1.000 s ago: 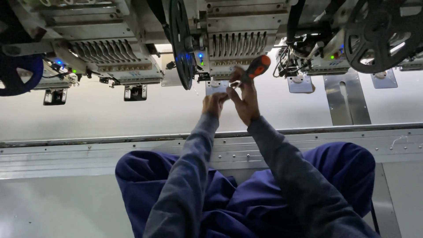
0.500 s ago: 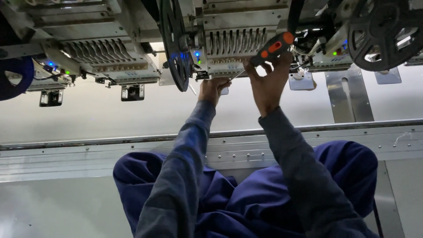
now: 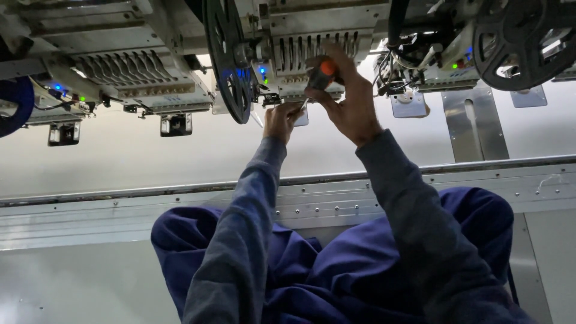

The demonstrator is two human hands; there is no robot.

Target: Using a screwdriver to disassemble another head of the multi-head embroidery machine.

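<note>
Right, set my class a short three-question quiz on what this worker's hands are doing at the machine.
1. True or false: the right hand holds a screwdriver with an orange and black handle.
2. Where is the left hand? A) on the blue trousers B) raised beside the screwdriver's tip, under the machine head C) on the black wheel
3. What colour are the sleeves?

Key: 1 true; 2 B; 3 grey.
</note>
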